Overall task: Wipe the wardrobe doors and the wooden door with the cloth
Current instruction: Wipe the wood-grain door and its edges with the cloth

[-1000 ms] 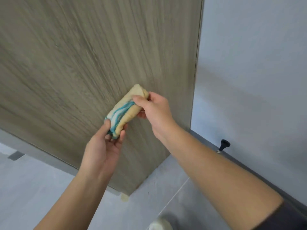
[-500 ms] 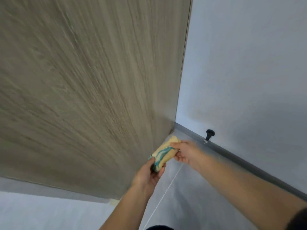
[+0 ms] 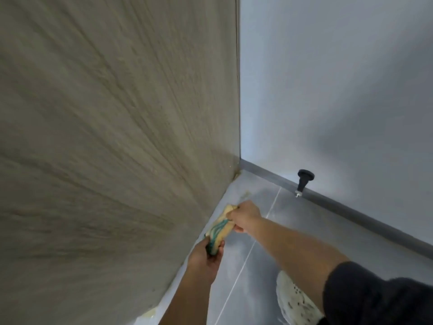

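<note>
- Carried down and to the right over the last second: the folded yellow cloth with teal stripes [image 3: 219,231], from mid-height on the grey-brown wood-grain door panel [image 3: 117,137] to its bottom edge, nearer the corner with the pale grey wall [image 3: 339,90].
- Now held low at the foot of that panel, just above the grey tiled floor [image 3: 269,242]; contact with panel or floor, cannot tell.
- Gripped at both ends: left hand [image 3: 204,258] curled round the nearer, lower end; right hand [image 3: 247,215] pinching the farther end with bent fingers.
- Long axis roughly parallel to the panel's bottom edge, far end pointing toward the corner, near end back toward the person.
- Probably the closing of the lowest strip of this panel, or a refold between strokes; wardrobe door or the wooden door, impossible to say.
- Next, likely: flatten a clean face against the wood and sweep along the bottom edge, with firm, even pressure and no dragging over the tiles.
- Well apart, on the dark skirting: a black rubber-tipped door stopper [image 3: 304,180]. At the bottom of the view: a speckled white shoe [image 3: 295,301].
</note>
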Available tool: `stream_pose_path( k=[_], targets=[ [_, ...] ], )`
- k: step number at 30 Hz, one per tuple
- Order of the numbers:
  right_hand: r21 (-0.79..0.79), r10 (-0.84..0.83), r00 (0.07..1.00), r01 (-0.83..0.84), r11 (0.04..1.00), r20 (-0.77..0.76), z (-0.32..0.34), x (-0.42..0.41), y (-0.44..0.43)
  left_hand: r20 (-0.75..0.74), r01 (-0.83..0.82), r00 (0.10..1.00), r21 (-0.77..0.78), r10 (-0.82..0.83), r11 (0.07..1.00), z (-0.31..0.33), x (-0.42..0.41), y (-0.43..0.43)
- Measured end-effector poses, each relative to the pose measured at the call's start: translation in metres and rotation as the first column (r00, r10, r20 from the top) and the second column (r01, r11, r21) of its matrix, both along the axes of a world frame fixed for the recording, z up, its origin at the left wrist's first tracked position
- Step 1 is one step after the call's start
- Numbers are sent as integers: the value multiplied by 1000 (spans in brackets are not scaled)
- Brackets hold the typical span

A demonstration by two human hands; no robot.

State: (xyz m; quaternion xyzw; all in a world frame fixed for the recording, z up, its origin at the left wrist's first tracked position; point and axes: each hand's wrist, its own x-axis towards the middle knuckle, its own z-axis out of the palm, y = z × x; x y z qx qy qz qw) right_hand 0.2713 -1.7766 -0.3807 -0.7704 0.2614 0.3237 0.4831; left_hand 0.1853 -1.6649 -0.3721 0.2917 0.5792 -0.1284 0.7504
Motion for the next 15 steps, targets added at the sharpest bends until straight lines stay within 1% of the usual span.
stream_pose_path(
  k=[3,5,9,12,15],
  targets=[
    [-17,29,999,-29,999,-24,-31,10,14,-14,-92,996,11,92,996,-28,13,4],
    [-9,10,999,-11,1000,-38,-50,14,22,-23,-153,988,25,153,988,-43,21,6],
    [-15,40,997,-41,999,-65,-67,19,34,-16,-231,973,40,232,972,-64,32,19],
    [16,7,998,-6,1000,-61,-74,25,44,-27,-257,966,39,258,966,-67,34,25],
    [41,-33,998,35,999,-57,-68,26,47,-42,-230,972,54,232,972,-50,35,24]
  ],
)
